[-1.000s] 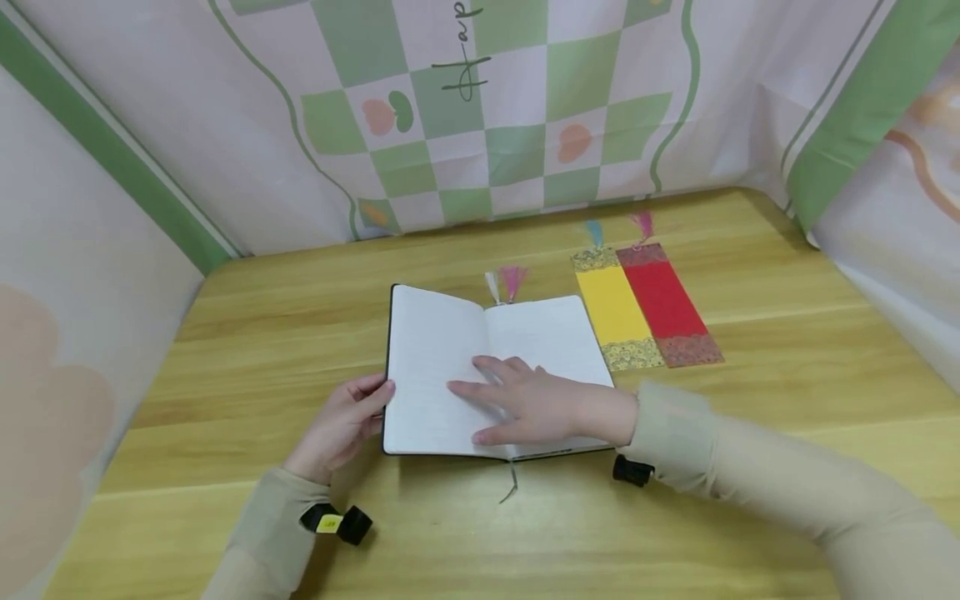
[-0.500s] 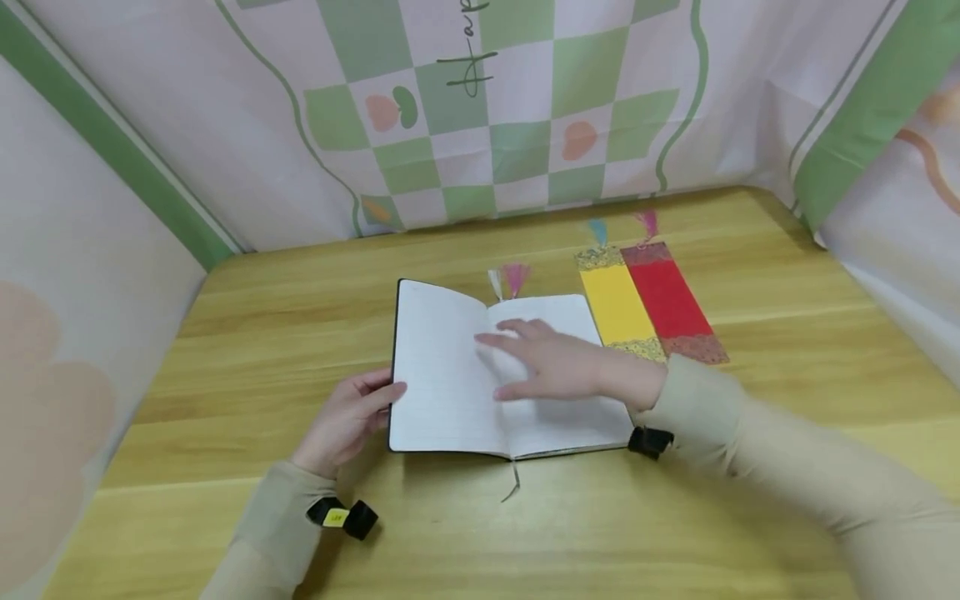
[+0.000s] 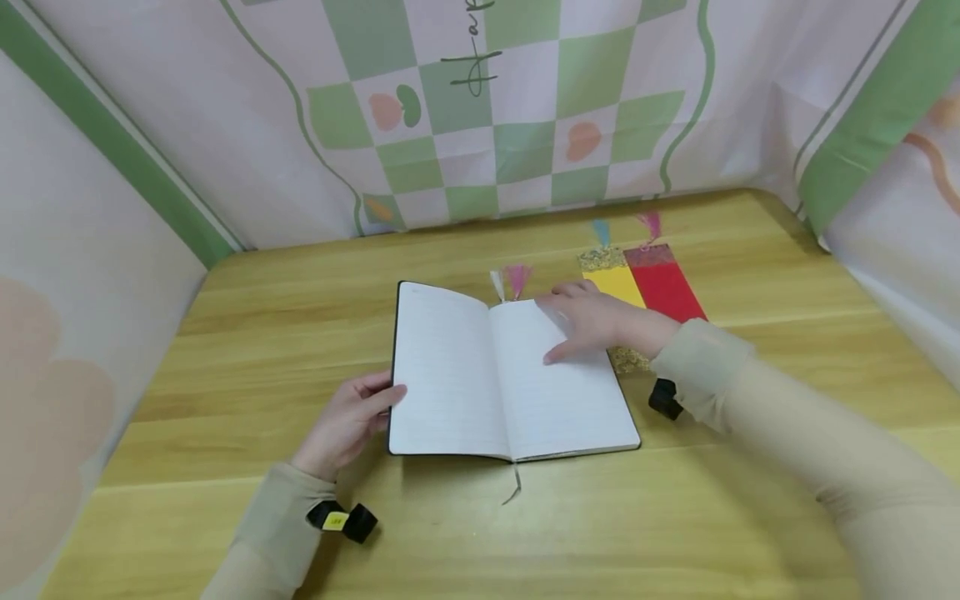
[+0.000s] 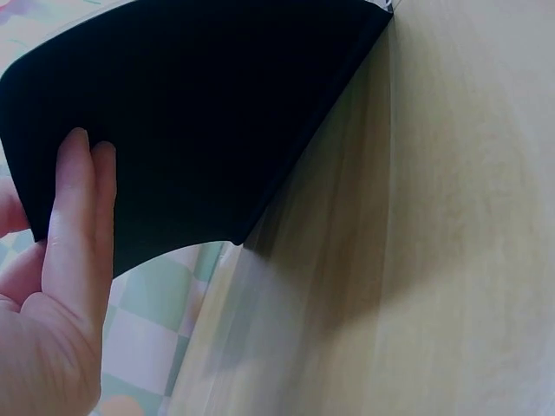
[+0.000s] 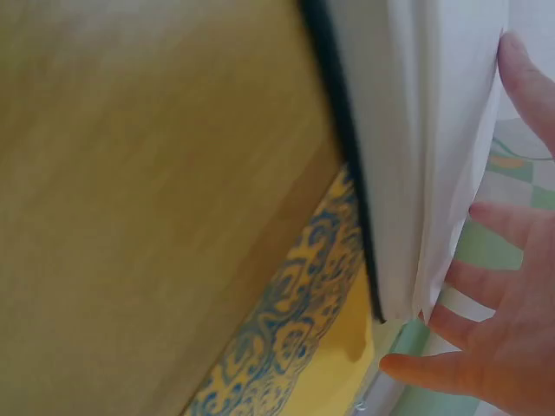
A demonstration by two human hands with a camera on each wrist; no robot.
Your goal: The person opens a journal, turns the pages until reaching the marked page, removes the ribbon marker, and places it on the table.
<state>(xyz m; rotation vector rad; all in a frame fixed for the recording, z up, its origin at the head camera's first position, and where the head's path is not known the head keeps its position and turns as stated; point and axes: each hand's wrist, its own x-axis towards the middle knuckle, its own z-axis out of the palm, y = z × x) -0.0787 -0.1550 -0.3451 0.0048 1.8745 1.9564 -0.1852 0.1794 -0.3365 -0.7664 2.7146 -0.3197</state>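
An open notebook (image 3: pixel 450 375) with white lined pages and a black cover lies on the table, its left half raised. My left hand (image 3: pixel 347 421) pinches the left edge, thumb on the page; in the left wrist view its fingers lie straight against the black cover (image 4: pixel 199 113). My right hand (image 3: pixel 600 323) is over the upper right page, fingers spread. In the right wrist view the thumb touches the page and the fingertips are at the page edges (image 5: pixel 403 173). A thin ribbon (image 3: pixel 516 485) hangs from the spine.
Right of the notebook lie a yellow bookmark (image 3: pixel 613 282) and a red bookmark (image 3: pixel 669 292), partly covered by my right hand and sleeve. White and pink tassels (image 3: pixel 517 280) stick out beyond the notebook's top edge. A patterned cloth (image 3: pixel 517 158) hangs behind the wooden table (image 3: pixel 285 333).
My right hand has lifted from the middle of the notebook and moved right and away from me to the upper right page. The left hand keeps its hold on the left edge.
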